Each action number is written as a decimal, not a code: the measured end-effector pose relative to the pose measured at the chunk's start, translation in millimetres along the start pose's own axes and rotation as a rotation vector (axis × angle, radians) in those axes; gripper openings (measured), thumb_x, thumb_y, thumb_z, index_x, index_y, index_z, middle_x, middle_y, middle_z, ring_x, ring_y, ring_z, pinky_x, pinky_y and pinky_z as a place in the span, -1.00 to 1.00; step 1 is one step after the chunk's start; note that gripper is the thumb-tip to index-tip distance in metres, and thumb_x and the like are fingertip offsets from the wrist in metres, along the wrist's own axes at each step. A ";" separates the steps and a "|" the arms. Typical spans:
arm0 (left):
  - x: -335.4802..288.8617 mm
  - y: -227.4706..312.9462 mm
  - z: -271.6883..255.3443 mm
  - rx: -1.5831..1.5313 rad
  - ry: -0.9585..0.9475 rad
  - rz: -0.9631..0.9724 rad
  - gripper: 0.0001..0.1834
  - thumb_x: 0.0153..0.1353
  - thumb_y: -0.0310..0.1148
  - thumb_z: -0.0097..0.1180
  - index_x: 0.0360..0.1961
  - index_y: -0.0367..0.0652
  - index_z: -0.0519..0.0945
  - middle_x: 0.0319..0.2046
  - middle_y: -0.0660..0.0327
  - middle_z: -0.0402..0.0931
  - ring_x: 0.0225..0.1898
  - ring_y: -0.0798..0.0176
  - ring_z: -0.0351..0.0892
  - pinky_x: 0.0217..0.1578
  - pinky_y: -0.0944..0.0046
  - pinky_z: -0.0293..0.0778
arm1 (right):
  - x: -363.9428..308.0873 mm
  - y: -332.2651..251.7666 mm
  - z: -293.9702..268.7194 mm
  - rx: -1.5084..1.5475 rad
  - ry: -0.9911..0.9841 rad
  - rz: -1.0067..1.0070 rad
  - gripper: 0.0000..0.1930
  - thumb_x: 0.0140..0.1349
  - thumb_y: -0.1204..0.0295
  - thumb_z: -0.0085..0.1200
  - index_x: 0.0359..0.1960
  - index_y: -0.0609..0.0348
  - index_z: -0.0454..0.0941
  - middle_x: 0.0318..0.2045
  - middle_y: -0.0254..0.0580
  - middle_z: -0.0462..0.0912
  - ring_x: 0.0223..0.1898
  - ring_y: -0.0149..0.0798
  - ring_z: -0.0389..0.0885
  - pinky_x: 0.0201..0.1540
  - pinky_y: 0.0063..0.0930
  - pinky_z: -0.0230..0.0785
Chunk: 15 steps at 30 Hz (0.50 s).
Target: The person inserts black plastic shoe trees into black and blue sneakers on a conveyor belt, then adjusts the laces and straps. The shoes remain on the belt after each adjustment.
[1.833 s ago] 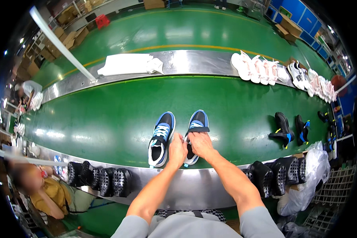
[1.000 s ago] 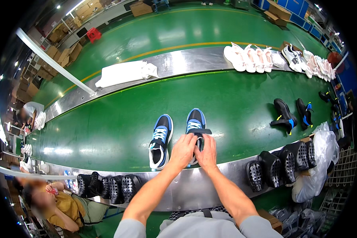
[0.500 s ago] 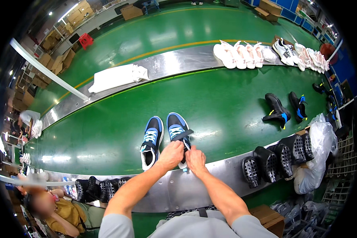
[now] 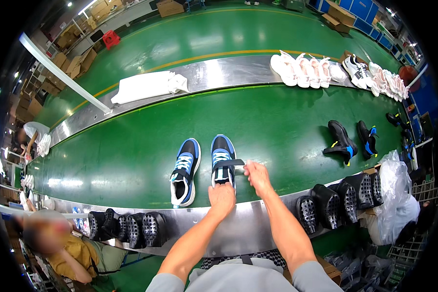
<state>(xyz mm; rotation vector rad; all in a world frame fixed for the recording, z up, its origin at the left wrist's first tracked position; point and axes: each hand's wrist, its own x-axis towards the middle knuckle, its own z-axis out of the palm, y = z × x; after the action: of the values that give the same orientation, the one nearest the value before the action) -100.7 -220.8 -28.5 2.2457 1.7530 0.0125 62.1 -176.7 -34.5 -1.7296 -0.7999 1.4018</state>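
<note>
Centrally in frame, the loose strap (image 4: 231, 163) points right across its shoe (image 4: 222, 143) toward the nearer right hand (image 4: 259, 178), left hand (image 4: 222, 197) at its rear, both grips curled, holds unclear.

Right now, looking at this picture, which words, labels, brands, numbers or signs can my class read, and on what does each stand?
None can be read.
Sneakers: no legible lettering.
White shoes: any print is too small.
Boxes: any marking is too small or blurred.
</note>
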 end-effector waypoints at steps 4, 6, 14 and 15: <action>4.3 1.1 -26.2 -0.047 -0.127 -0.073 -0.73 0.29 -0.17 0.17 -0.29 -0.19 0.66 -0.37 -0.04 0.70 -0.25 -0.05 0.70 -0.19 -0.17 0.33 | 16.6 -38.0 -1.5 0.081 -0.306 0.067 -0.67 0.40 0.16 0.13 -0.34 0.20 0.64 -0.56 -0.45 0.51 -0.65 -0.53 0.28 -0.62 -0.58 0.11; -0.9 -13.0 -35.5 -0.101 -0.125 -0.093 -0.73 0.31 -0.18 0.15 -0.29 -0.18 0.67 -0.34 -0.06 0.71 -0.25 -0.13 0.71 -0.15 -0.25 0.34 | 15.0 -48.5 -1.5 0.132 -0.432 0.117 -0.73 0.35 0.22 0.22 -0.35 0.18 0.65 -0.59 -0.48 0.48 -0.65 -0.60 0.26 -0.65 -0.65 0.02; -8.9 -50.9 -57.5 -0.926 -0.244 -0.256 -0.78 0.31 -0.33 0.25 -0.32 -0.32 0.64 -0.53 0.10 0.53 -0.45 0.28 0.47 -0.34 0.17 0.42 | -33.7 -36.7 10.3 0.163 -0.411 0.116 -0.73 0.34 0.26 0.23 -0.42 0.22 0.64 -0.61 -0.46 0.47 -0.66 -0.59 0.25 -0.65 -0.64 -0.01; -8.6 -50.9 -57.2 -0.930 -0.239 -0.257 -0.78 0.30 -0.33 0.25 -0.33 -0.32 0.64 -0.53 0.08 0.53 -0.45 0.27 0.49 -0.34 0.16 0.43 | -37.4 -32.4 12.0 0.175 -0.397 0.114 -0.73 0.34 0.26 0.23 -0.42 0.22 0.63 -0.61 -0.46 0.47 -0.67 -0.59 0.25 -0.65 -0.64 -0.01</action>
<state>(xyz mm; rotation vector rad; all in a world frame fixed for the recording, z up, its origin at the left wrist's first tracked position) -161.8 -205.2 15.8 1.2945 1.4519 0.3982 42.5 -189.3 10.8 -1.4008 -0.7665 1.8691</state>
